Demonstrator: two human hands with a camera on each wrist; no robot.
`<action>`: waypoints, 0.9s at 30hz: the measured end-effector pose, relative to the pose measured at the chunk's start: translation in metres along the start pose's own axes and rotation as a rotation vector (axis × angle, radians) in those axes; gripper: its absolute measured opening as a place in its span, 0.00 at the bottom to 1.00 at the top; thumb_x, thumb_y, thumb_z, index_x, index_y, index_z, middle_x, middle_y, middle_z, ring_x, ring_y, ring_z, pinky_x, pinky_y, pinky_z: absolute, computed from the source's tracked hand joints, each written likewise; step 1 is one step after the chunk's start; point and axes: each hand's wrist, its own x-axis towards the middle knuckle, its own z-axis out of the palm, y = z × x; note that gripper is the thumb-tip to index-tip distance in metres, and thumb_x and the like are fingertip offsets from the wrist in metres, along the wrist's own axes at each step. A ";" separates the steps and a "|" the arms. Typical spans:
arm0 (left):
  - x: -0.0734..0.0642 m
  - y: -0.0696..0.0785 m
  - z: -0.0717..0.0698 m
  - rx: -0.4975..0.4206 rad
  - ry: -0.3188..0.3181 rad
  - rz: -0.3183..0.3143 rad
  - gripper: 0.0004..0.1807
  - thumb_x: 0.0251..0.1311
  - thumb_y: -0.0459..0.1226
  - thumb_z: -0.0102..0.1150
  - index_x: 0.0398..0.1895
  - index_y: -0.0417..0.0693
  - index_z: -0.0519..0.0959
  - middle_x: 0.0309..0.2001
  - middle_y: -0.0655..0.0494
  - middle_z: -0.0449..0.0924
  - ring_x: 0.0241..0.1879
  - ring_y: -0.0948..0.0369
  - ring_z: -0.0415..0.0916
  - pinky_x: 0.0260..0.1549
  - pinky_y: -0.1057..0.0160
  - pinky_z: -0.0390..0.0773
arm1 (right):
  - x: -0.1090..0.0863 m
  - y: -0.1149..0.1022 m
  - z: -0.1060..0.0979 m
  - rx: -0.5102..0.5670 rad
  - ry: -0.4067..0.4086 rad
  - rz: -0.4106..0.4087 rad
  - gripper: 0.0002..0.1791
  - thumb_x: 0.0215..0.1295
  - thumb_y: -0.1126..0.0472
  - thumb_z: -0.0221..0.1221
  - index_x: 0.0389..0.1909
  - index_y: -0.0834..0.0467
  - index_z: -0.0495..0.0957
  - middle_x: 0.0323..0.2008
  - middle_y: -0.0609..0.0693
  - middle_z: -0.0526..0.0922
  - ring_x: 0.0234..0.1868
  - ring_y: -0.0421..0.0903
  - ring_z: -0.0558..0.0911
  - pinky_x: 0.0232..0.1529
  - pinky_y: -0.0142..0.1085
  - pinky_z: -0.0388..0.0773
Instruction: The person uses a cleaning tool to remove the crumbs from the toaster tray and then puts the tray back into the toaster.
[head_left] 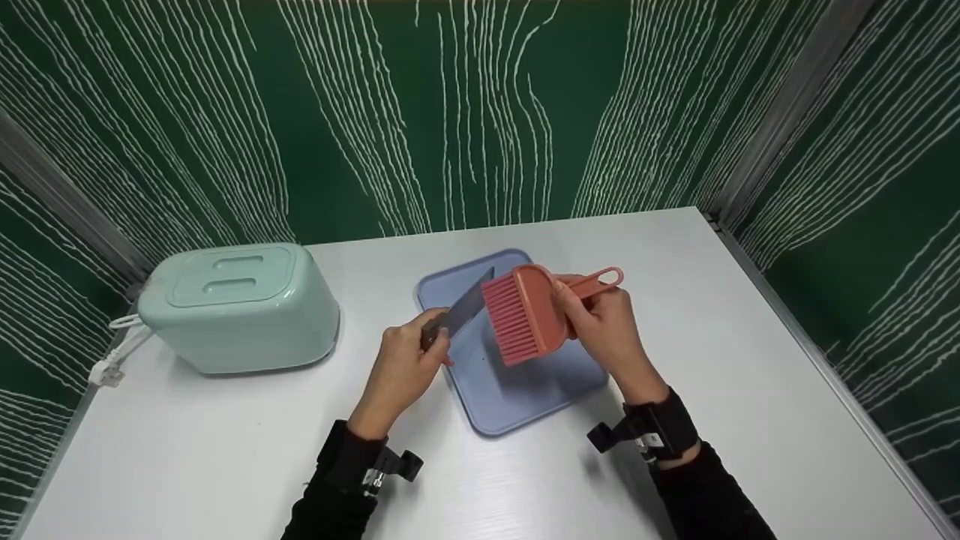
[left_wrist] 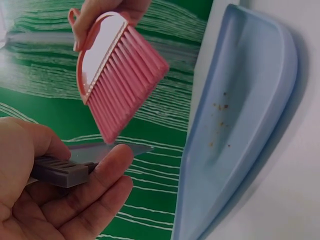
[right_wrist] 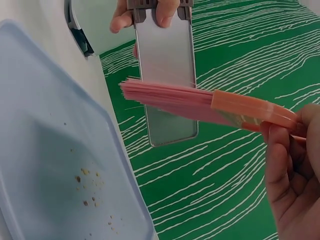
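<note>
My left hand (head_left: 405,364) grips the dark plastic end of a flat metal crumb tray (right_wrist: 165,50), which is tilted above a blue tray (head_left: 491,420). By its orange back, my right hand (head_left: 611,330) holds a small hand brush (head_left: 544,307) with pink bristles. In the right wrist view the bristles cross in front of the metal plate; whether they touch it I cannot tell. Brown and yellow crumbs (right_wrist: 85,185) lie scattered on the blue tray below. The brush's looped handle sticks out past my right fingers.
A mint-green toaster (head_left: 240,307) with its lid on stands at the left of the white table (head_left: 247,465). Its white cord and plug (head_left: 106,373) lie by the left edge. Green walls with white lines (head_left: 495,112) border the back and sides.
</note>
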 end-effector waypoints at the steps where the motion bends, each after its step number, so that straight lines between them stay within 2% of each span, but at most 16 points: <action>1: 0.000 0.000 0.000 -0.005 -0.002 -0.005 0.18 0.76 0.33 0.53 0.64 0.42 0.83 0.30 0.52 0.90 0.27 0.52 0.91 0.31 0.66 0.83 | 0.000 -0.001 0.001 0.007 -0.004 -0.008 0.14 0.80 0.59 0.61 0.57 0.57 0.89 0.29 0.54 0.91 0.16 0.37 0.79 0.19 0.28 0.75; 8: -0.001 0.002 0.000 -0.038 -0.014 -0.016 0.18 0.77 0.34 0.54 0.65 0.41 0.82 0.28 0.50 0.90 0.28 0.52 0.91 0.31 0.67 0.81 | 0.000 0.000 0.003 0.033 0.018 -0.031 0.14 0.80 0.59 0.61 0.58 0.54 0.89 0.28 0.52 0.90 0.15 0.39 0.78 0.18 0.28 0.74; 14: -0.001 0.004 0.001 -0.024 -0.016 -0.015 0.19 0.77 0.34 0.55 0.66 0.44 0.82 0.28 0.54 0.89 0.27 0.64 0.89 0.33 0.66 0.82 | 0.001 0.003 0.002 0.031 0.063 -0.010 0.13 0.80 0.56 0.61 0.57 0.53 0.90 0.25 0.53 0.89 0.15 0.39 0.77 0.17 0.28 0.73; 21: -0.001 0.006 0.002 -0.019 -0.026 -0.011 0.19 0.76 0.34 0.55 0.65 0.45 0.83 0.28 0.54 0.89 0.27 0.60 0.90 0.30 0.67 0.81 | 0.003 0.009 0.002 0.034 0.104 -0.015 0.13 0.80 0.55 0.61 0.57 0.52 0.90 0.24 0.53 0.88 0.14 0.38 0.77 0.17 0.28 0.72; 27: -0.001 0.007 0.001 -0.016 -0.028 0.008 0.18 0.75 0.34 0.55 0.64 0.45 0.84 0.28 0.54 0.88 0.27 0.63 0.90 0.29 0.68 0.80 | 0.004 0.013 0.000 0.018 0.131 -0.015 0.13 0.80 0.55 0.61 0.55 0.54 0.90 0.24 0.54 0.87 0.14 0.37 0.76 0.17 0.27 0.71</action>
